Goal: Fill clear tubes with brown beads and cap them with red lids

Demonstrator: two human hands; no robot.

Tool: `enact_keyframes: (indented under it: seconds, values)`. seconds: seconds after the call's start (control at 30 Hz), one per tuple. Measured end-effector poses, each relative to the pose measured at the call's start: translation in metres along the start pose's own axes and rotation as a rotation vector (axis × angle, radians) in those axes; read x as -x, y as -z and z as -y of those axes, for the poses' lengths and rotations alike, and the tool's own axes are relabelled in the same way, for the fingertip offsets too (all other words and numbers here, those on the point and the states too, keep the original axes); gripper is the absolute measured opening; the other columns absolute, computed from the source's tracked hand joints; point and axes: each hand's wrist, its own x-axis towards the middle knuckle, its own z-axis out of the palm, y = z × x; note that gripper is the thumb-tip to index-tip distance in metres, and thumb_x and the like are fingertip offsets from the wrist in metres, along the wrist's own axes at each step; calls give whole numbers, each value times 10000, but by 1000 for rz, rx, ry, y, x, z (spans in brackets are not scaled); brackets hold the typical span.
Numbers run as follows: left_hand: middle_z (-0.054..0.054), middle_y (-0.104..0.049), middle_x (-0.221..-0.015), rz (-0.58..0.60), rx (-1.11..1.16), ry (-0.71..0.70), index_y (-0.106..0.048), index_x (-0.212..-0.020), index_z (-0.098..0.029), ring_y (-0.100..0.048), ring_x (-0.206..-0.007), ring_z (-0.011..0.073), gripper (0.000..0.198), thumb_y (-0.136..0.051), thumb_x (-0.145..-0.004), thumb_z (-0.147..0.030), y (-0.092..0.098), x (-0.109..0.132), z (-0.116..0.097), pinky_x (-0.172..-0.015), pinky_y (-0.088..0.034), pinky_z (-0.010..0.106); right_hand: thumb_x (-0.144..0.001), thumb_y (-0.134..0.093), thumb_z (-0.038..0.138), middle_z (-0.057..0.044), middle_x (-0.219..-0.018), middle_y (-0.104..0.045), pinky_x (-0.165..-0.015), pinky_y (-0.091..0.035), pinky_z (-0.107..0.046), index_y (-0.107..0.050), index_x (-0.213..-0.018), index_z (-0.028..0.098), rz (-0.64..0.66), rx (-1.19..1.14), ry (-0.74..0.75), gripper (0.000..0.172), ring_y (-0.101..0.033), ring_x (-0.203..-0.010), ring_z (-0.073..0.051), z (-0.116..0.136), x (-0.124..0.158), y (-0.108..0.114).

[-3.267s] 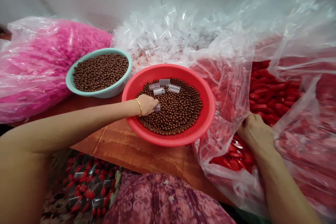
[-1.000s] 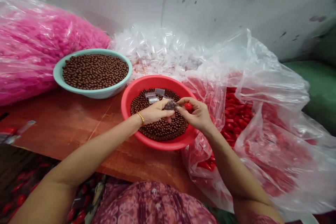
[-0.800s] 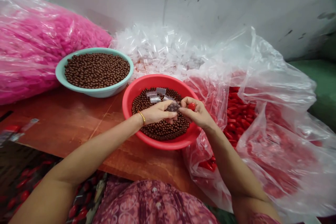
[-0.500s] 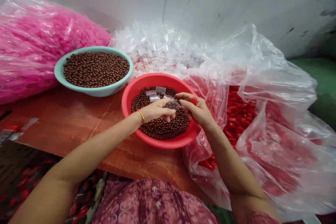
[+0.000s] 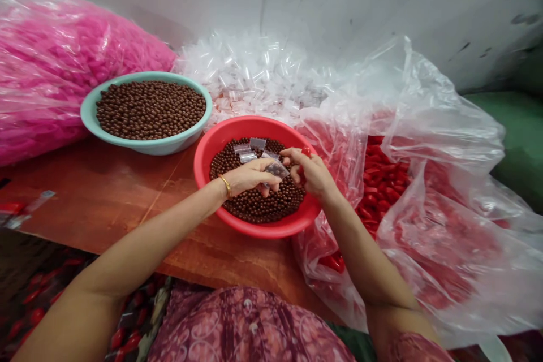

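Over the red basin (image 5: 265, 230), my left hand (image 5: 250, 175) is closed on a small clear plastic container (image 5: 278, 169) with dark balls showing inside. My right hand (image 5: 311, 172) faces it from the right, fingers bent, with a glossy red plastic piece (image 5: 306, 151) held in them; its full shape is hidden by the fingers. Right-hand fingertips are very close to the container's end; whether they touch I cannot tell. Below both hands, brown balls (image 5: 263, 212) fill much of the basin. Several clear containers (image 5: 257, 143) lie on these balls behind my left hand.
A pale green basin (image 5: 146, 147) of brown balls stands left, beside a bag of pink pieces (image 5: 80, 51). Clear containers are heaped (image 5: 263, 76) against the wall. An open plastic bag (image 5: 441, 237) with red pieces (image 5: 382, 181) lies right. The table (image 5: 178, 220) is reddish brown.
The red piece has shifted in my right hand's fingers, which curl more now. My left hand keeps hold of the container, nearly still. The whole view has shifted slightly.
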Motion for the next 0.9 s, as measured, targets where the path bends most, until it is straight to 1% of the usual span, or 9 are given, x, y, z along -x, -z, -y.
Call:
enact_keyframes:
  seconds: [0.07,0.17,0.27,0.37,0.47,0.6,0.73,0.83,0.9]
  values:
    - [-19,-583,-643,-11,-6,11,-527,-834,-131,-532,-562,65,173,-604,-692,-191,0,-1,0,-495,-427,174,-697,-530,653,3,-638,-592,-364,-362,-229,-608,-768,190,46,-149,-99,475,-456,-403,-80,4,-1,2]
    - [1,-611,-707,10,-11,34,-530,-842,-123,-531,-534,58,185,-611,-696,-202,0,-1,0,-500,-439,189,-689,-519,701,0,-629,-576,-440,-414,-215,-599,-766,192,-16,-216,-79,521,-524,-497,-90,10,-2,1]
    - [18,-627,-822,-2,19,-4,-546,-887,-120,-529,-509,39,204,-602,-708,-201,-1,0,-1,-523,-456,199,-694,-478,747,46,-546,-509,-344,-271,-200,-577,-822,203,-91,-192,-54,568,-374,-370,-52,11,0,-5]
    - [-14,-590,-743,-17,65,-51,-544,-892,-128,-541,-512,42,192,-591,-717,-192,-1,0,-1,-543,-462,195,-698,-475,752,86,-446,-434,-318,-202,-209,-553,-867,220,-117,-158,1,563,-274,-306,-50,9,7,-12]
    - [-24,-577,-724,-58,114,-81,-524,-876,-140,-542,-520,48,191,-598,-708,-194,0,0,1,-544,-473,198,-719,-548,666,97,-376,-415,-360,-299,-215,-569,-880,220,-109,-27,116,475,-375,-319,-75,10,17,-12]
    - [-31,-585,-727,-89,121,-75,-518,-869,-142,-530,-490,39,192,-602,-703,-187,0,-1,2,-527,-466,194,-742,-602,545,68,-407,-520,-416,-378,-225,-626,-917,182,-50,164,148,404,-482,-367,-95,16,29,-4]
    - [2,-638,-704,-62,106,-33,-512,-875,-137,-524,-471,50,171,-573,-722,-185,-1,-1,1,-498,-431,190,-780,-590,475,20,-558,-645,-576,-504,-274,-637,-1048,177,-106,281,239,404,-613,-539,-140,13,34,1]
    - [2,-626,-636,-46,92,-9,-517,-895,-130,-527,-475,69,193,-565,-721,-199,-2,0,0,-470,-413,187,-816,-563,419,-35,-891,-725,-782,-530,-319,-633,-1093,208,-110,388,400,355,-669,-813,-175,7,32,1]
    - [-17,-597,-591,-52,92,-16,-509,-871,-135,-515,-462,70,184,-567,-712,-208,-2,0,-1,-447,-400,179,-831,-538,399,-55,-1113,-683,-919,-490,-347,-623,-1134,218,-34,446,515,363,-636,-1012,-199,2,30,1]
